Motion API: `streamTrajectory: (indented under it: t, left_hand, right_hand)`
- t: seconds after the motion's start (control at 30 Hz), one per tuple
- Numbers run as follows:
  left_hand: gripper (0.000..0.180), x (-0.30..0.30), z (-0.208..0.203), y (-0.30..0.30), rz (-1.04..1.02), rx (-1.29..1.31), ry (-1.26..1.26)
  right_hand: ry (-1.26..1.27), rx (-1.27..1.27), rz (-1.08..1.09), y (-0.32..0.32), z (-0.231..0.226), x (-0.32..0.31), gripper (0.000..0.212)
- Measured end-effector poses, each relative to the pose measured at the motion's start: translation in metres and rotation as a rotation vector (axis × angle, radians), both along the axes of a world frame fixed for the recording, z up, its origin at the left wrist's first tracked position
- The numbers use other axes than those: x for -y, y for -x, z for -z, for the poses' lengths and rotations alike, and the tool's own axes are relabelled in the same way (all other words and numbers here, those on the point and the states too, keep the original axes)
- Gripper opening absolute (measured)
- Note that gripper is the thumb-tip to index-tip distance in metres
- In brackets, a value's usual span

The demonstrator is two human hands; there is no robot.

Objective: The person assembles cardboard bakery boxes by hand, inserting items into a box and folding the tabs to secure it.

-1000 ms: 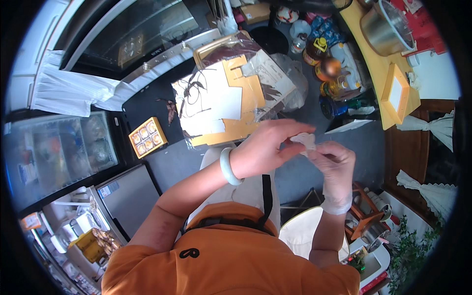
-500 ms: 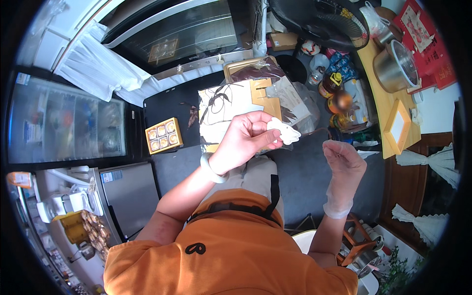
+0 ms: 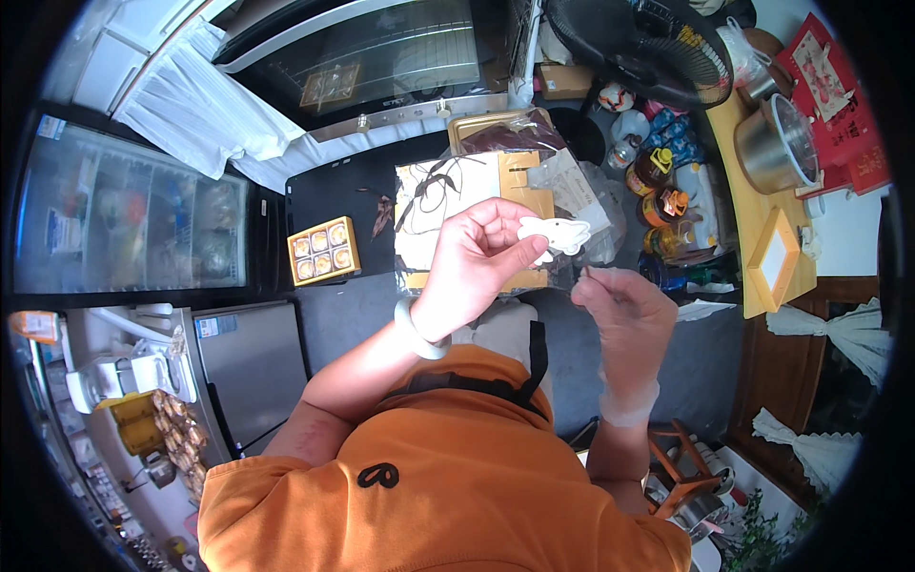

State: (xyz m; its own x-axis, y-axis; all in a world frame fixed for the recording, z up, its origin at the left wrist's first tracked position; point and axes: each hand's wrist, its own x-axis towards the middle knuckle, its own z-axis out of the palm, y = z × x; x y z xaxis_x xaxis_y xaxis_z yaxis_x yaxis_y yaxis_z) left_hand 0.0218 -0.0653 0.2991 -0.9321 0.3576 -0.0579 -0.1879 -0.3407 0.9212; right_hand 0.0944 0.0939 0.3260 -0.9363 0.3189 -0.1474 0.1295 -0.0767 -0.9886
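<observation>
My left hand (image 3: 477, 257) pinches a white rabbit-shaped tag (image 3: 562, 234) between thumb and fingers, its small printed face turned up. To its right, my right hand (image 3: 629, 310) wears a clear thin glove. Its thumb and fingertips are closed on a thin brown cord, of which only a short dark bit shows at the tips. Beneath the hands lies a white paper bag (image 3: 453, 224) with loose dark ribbons (image 3: 434, 195) on it. A yellow box of round pastries (image 3: 324, 252) sits on the dark counter to the left.
Behind the bag stands a gold tray (image 3: 467, 129) with plastic wrap, in front of an oven (image 3: 381, 67). Bottles (image 3: 658, 172) crowd the right side beneath a black fan (image 3: 658, 48). A steel pot (image 3: 772, 143) and yellow frame (image 3: 772, 257) rest on a wooden shelf.
My right hand has moved left, closer to the tag. My left hand keeps its pinch, and the tag has tilted up a little. The view has shifted slightly.
</observation>
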Motion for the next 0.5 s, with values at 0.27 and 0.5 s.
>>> streamTrajectory:
  t: [0.27, 0.5]
  left_hand:
    - [0.017, -0.001, -0.011, -0.007, -0.072, -0.053, 0.147]
    - [0.010, -0.003, -0.005, -0.010, -0.160, -0.232, 0.284]
  right_hand:
    - [-0.248, -0.050, -0.022, 0.012, -0.002, 0.014, 0.007]
    - [-0.262, -0.051, -0.043, 0.019, -0.007, 0.024, 0.006]
